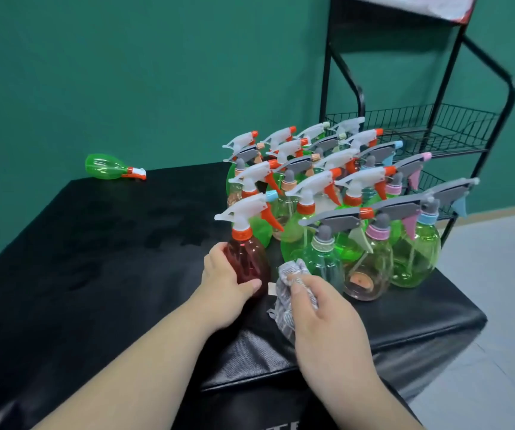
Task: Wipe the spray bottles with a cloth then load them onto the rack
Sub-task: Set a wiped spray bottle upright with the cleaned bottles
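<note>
The red bottle point(247, 262) is shiny see-through plastic. The rag point(293, 293) is soft cloth. The rack point(436, 125) is black metal wire.

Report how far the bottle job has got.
Done: nothing visible; no bottle shows on the rack. In hand: left hand grips the red bottle, right hand holds the cloth beside it. Left: the crowd of upright bottles, plus one green bottle lying apart.

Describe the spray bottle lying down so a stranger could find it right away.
Start at the black table, whose right side holds a cluster of upright spray bottles beside the black wire rack. At the far left edge, near the green wall, is a green spray bottle with a white-and-orange trigger head. It alone lies on its side, apart from the rest.
</note>
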